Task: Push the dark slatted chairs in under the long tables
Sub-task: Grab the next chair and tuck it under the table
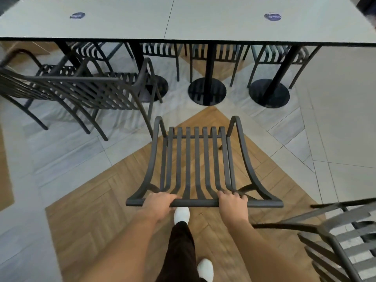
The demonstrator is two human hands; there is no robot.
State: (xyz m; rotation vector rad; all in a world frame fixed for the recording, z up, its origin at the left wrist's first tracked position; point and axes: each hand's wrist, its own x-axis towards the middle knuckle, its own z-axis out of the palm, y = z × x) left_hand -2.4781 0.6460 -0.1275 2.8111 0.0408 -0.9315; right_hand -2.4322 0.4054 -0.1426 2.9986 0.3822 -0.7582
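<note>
A dark slatted chair (195, 159) stands in front of me on the wood-pattern floor, its seat facing the long pale tables (183, 21). My left hand (158, 202) grips the top rail of its backrest left of centre. My right hand (232, 202) grips the same rail right of centre. The chair's front edge is a short way from the tables' round black bases (207, 91). A second dark slatted chair (81, 90) stands at the left, partly under the table and turned at an angle.
Several more dark chairs (219, 50) sit tucked under the tables' far side. Another slatted chair (335, 237) is close at my lower right. Black pedestal legs hold the tables. My white shoes (181, 213) are on the floor behind the chair.
</note>
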